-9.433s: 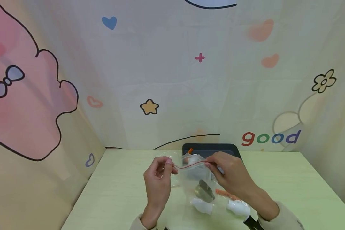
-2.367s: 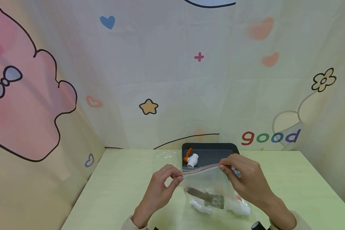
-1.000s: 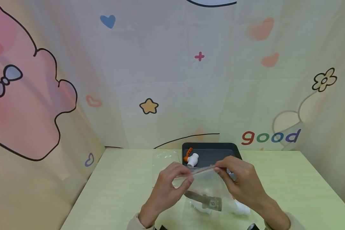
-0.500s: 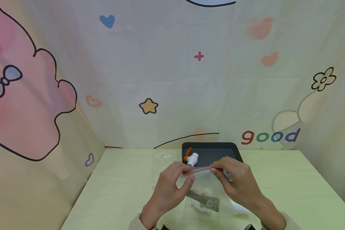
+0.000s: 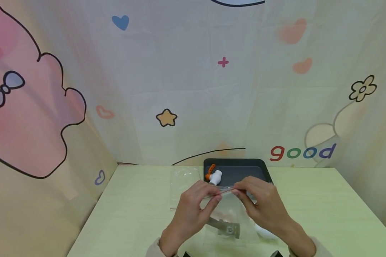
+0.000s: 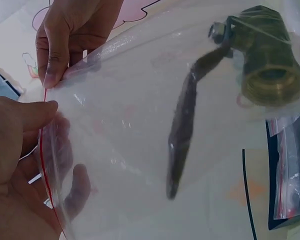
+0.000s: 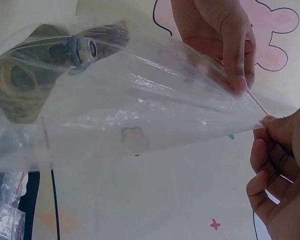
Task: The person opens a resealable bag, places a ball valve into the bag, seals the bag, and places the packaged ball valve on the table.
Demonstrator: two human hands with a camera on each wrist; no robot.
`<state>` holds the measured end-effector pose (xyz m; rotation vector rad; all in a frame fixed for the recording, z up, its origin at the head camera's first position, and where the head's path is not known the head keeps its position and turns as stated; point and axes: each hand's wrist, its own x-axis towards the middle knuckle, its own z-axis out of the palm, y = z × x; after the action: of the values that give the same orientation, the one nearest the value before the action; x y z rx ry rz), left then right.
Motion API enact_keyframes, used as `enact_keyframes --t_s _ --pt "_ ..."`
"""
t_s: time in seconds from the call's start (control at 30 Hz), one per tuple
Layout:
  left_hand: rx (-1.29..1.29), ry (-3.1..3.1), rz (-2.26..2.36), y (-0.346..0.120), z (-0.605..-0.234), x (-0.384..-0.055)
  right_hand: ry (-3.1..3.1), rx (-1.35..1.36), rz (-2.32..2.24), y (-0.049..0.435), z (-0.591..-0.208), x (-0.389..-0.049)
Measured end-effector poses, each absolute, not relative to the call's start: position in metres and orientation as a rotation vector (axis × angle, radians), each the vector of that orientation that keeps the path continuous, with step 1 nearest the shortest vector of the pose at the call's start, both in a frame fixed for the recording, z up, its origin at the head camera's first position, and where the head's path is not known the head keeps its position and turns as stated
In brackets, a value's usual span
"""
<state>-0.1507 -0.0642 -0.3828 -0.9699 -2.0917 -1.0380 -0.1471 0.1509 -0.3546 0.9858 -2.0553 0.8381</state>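
Both hands hold up a clear zip-lock bag by its red-lined seal. My left hand pinches the seal between thumb and fingers; in the left wrist view its fingers show through the film. My right hand pinches the seal at the right-hand end, a short way from the left fingertips. Low inside the bag hangs a brass ball valve with a long, dark lever handle. The right wrist view shows the nut on its stem. In the head view, the left hand partly hides the lever.
A dark tray stands at the back, with a white ball valve with an orange handle at its left side. Left of it a clear bag lies flat on the table. Something white shows under my right hand.
The hands have drawn closer together along the seal, the right one moving left and the left one slightly right. The bagged brass valve has shifted a little left. Earlier the seal was stretched wider.
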Motion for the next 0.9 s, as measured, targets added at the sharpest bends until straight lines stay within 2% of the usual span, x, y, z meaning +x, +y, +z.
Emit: enact_keyframes --t_s 0.4,0.9 --pt "-0.864 -2.243 -1.085 -0.092 -0.394 -0.152 -1.968 0.956 0.827 0.168 -0.346 -0.149" --pt "-0.877 -2.268 -1.140 -0.096 -0.401 -0.154 -1.961 0.907 0.808 0.186 -0.343 -0.148"
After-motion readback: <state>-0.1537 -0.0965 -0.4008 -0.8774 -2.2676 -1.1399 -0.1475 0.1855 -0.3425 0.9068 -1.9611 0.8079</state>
